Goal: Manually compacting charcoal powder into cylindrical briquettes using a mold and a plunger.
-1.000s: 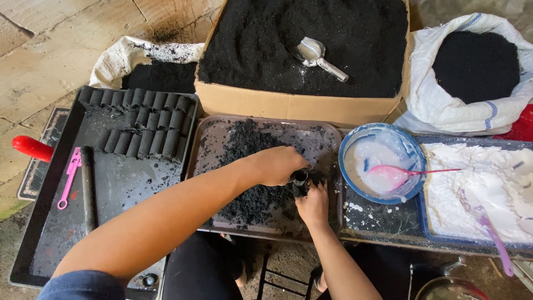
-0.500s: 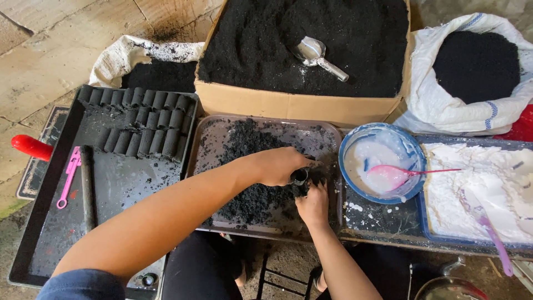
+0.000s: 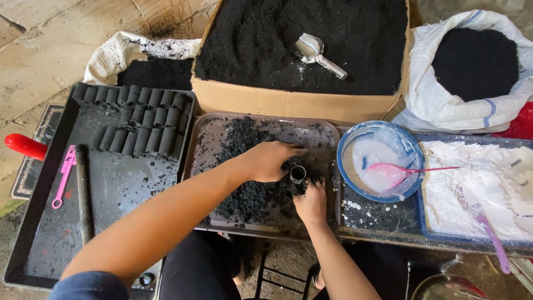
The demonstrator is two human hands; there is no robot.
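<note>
A short black tube stands upright in the brown tray, in a heap of damp black powder. My left hand is cupped against the tube's left side and grips it. From below, my right hand presses black powder against the tube, its fingers blackened. Both forearms reach in from the bottom edge.
A black tray on the left carries rows of black cylinders, a pink tool and a red-handled tool. Behind are a cardboard box of black powder with a metal scoop, and sacks. A blue bowl and white powder tray sit right.
Nothing has visibly changed; both hands stay at the tube in the powder heap.
</note>
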